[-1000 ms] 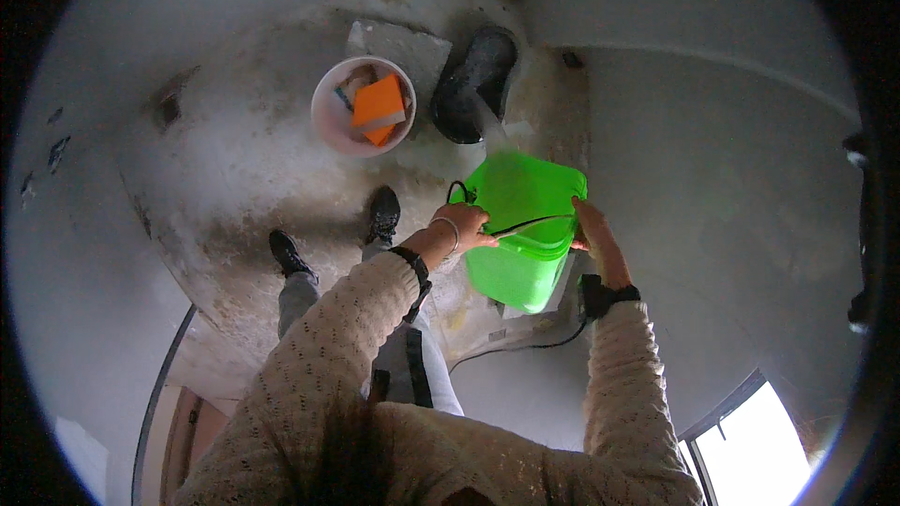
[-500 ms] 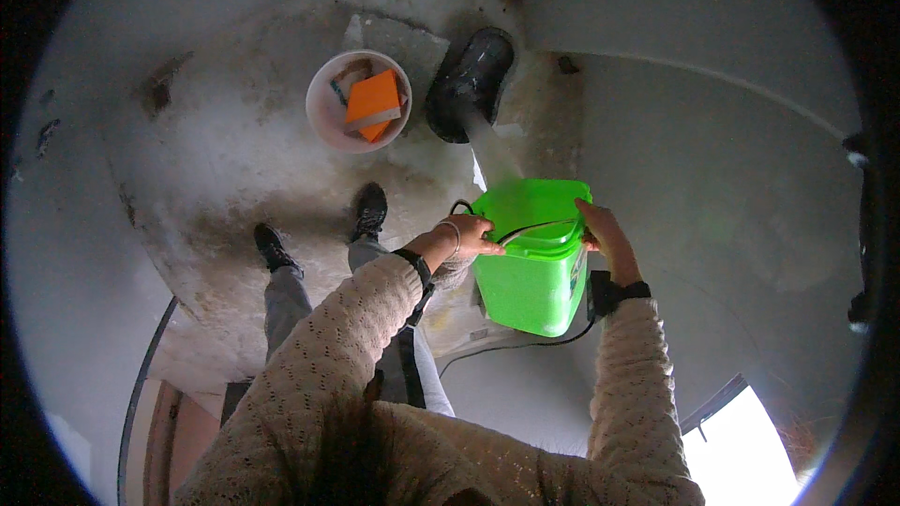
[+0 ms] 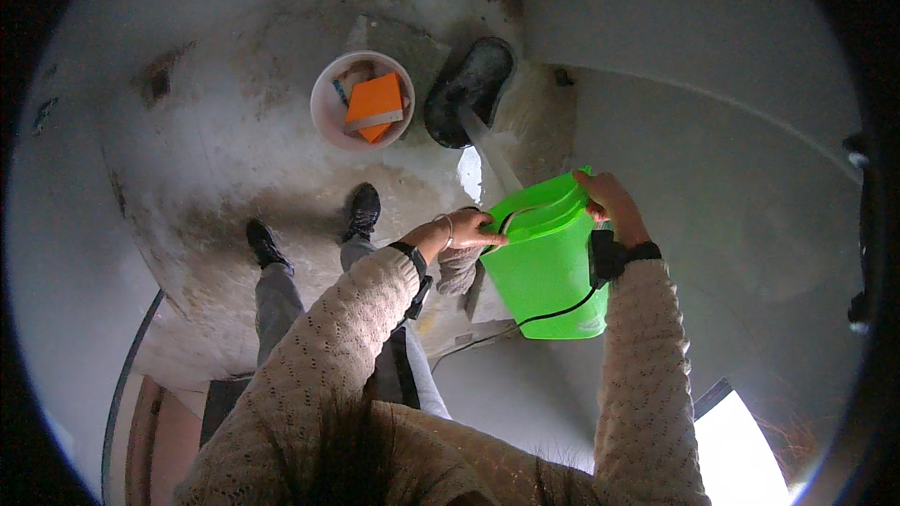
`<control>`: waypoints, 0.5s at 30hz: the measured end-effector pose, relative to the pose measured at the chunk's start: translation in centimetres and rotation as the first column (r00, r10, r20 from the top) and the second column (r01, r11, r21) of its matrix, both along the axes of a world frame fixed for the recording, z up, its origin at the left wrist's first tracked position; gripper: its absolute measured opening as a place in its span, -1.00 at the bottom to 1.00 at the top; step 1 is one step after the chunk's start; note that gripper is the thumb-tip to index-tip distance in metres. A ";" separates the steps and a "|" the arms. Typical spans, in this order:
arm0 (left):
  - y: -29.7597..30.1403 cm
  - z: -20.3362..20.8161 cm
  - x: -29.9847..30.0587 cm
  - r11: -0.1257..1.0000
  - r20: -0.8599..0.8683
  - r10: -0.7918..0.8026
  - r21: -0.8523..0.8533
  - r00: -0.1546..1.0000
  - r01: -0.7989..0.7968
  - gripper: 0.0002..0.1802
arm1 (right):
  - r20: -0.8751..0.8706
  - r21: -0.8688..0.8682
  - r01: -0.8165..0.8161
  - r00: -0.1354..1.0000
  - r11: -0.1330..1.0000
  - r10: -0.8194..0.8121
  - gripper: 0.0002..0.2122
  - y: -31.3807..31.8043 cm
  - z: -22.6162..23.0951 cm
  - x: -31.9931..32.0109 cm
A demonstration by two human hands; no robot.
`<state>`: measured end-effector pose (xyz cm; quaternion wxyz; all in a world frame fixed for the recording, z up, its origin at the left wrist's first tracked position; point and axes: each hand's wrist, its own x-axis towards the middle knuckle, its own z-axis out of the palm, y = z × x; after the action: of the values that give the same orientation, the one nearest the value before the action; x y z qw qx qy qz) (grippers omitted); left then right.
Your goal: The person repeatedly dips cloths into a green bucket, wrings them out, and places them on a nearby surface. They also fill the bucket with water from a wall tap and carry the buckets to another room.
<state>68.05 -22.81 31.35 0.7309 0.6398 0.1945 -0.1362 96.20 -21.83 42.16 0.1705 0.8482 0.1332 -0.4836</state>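
Note:
A bright green bucket (image 3: pixel 548 272) is tilted away from me, its rim toward a black oblong tub (image 3: pixel 469 89) on the floor. A pale stream of liquid (image 3: pixel 492 155) runs from the bucket into the tub. My left hand (image 3: pixel 467 230) is closed on the bucket's left rim, by its wire handle. My right hand (image 3: pixel 611 199) grips the right side of the rim, fingers partly hidden. The bucket's inside is out of sight. Beneath my left hand is a greyish fuzzy thing (image 3: pixel 457 269) whose kind I cannot make out.
A white bucket (image 3: pixel 323 122) stands left of the tub, holding an orange-and-grey block (image 3: pixel 375 103) and other items. A light slab (image 3: pixel 403 42) lies behind them. My feet are on the stained floor (image 3: pixel 216 131). A grey wall (image 3: pixel 722 178) rises on the right; a black cable (image 3: pixel 525 320) crosses the bucket.
The green bucket has tipped further, its rim swinging down and its base showing more to the right. The stream now looks narrower. Both hands have kept their grip; my right hand moved slightly up.

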 end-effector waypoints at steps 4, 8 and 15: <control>0.6 0.8 -0.3 0.996 0.003 0.056 -0.074 0.998 -0.055 -0.25 | 0.022 -0.029 -0.035 0.999 0.999 0.035 -0.48 1.4 0.2 -0.2; 1.4 2.3 -0.7 0.997 -0.039 0.032 -0.070 0.999 -0.035 -0.24 | 0.060 -0.013 0.027 0.998 1.000 -0.027 -0.51 0.9 0.5 -0.3; 2.9 7.5 -5.7 0.824 0.215 0.524 0.117 0.824 -0.555 -0.38 | 0.044 0.459 0.183 0.973 0.870 -0.228 -0.38 -4.9 9.2 -3.9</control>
<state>62.39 -19.92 38.83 0.6945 0.6292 0.3148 0.1506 92.26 -26.72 51.33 -0.0773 0.8962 0.1423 -0.4131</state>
